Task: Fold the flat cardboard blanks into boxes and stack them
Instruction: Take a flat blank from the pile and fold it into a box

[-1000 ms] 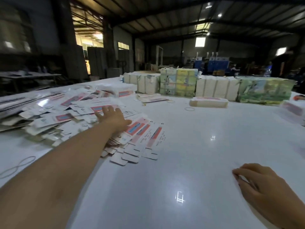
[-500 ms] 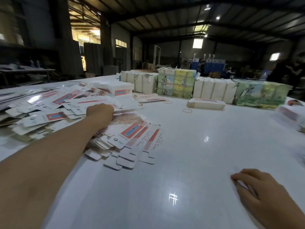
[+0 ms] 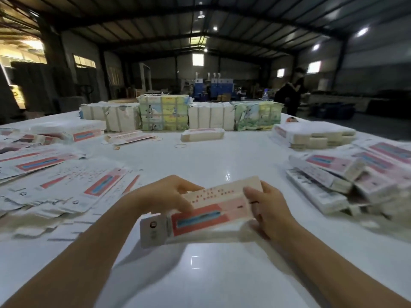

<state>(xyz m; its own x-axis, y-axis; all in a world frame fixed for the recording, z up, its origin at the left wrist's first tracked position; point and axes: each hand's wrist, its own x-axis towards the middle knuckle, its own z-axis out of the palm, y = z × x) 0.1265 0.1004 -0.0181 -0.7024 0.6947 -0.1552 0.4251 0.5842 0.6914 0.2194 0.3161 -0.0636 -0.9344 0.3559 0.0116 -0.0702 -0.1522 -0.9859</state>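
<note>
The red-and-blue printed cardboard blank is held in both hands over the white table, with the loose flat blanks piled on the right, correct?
Not quite. The head view shows the red-and-blue printed cardboard blank held by left hand and right hand over the white table, but the loose flat blanks are piled on the left.

Your left hand (image 3: 165, 196) and right hand (image 3: 268, 210) grip a flat red-and-blue printed cardboard blank (image 3: 209, 213) above the glossy white table (image 3: 222, 274).

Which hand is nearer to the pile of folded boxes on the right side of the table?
Right. The right hand grips the blank's end facing the folded boxes; the left hand grips its far end.
</note>
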